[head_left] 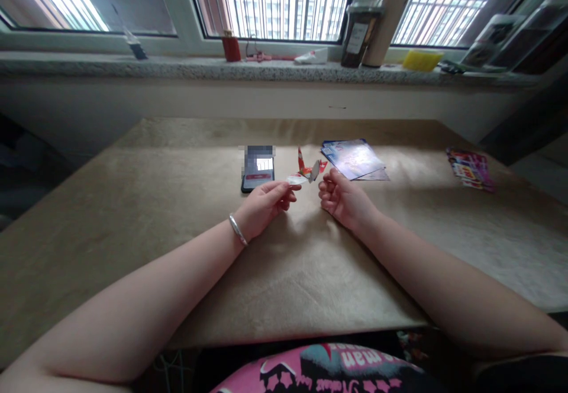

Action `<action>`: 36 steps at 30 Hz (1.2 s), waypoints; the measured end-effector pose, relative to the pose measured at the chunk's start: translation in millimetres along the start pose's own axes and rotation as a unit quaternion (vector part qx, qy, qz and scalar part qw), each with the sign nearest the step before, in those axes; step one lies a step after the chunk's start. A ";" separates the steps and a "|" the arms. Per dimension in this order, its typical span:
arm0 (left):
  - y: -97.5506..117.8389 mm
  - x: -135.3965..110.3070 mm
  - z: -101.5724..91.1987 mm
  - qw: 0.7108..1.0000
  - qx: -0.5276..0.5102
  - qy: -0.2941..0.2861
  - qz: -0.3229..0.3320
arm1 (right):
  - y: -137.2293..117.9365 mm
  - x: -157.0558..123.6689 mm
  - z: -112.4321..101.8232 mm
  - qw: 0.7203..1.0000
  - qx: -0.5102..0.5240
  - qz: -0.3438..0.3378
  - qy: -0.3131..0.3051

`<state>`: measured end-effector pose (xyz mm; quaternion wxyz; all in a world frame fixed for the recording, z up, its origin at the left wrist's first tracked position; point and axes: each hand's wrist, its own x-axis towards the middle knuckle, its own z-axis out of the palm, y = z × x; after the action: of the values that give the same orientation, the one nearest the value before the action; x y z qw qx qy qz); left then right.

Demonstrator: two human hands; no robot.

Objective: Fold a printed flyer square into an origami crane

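Note:
A small folded paper crane [305,171], red with a pattern and pale wings, is held above the table between my hands. My left hand [271,199] pinches the crane's near-left wing between thumb and fingers. My right hand [344,197] is just right of the crane, its fingers curled in and thumb against the forefinger. A narrow gap appears between those fingertips and the crane's right end, and nothing shows in them. Behind my left hand lies a phone [260,171] with a lit screen. Beyond my right hand is a stack of square paper sheets [355,157].
Colourful packets or cards [470,169] lie at the table's right. The table [133,203] meets a wall under a stone windowsill [177,70]. On the sill stand a red container [231,47], a dark lidded jar [356,38] and a yellow sponge-like block [421,60].

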<state>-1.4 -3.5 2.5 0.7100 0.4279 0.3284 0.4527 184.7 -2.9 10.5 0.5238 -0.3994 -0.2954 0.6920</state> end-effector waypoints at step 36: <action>10.8 -10.5 -4.3 0.721 0.656 -0.102 0.199 | -10.6 114.0 12.3 0.866 -0.426 -0.249 0.082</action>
<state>-12.9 -9.4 11.2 0.1745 0.8857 0.3762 0.2085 164.1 109.7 -2.3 0.4798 -0.5521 -0.6074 0.3099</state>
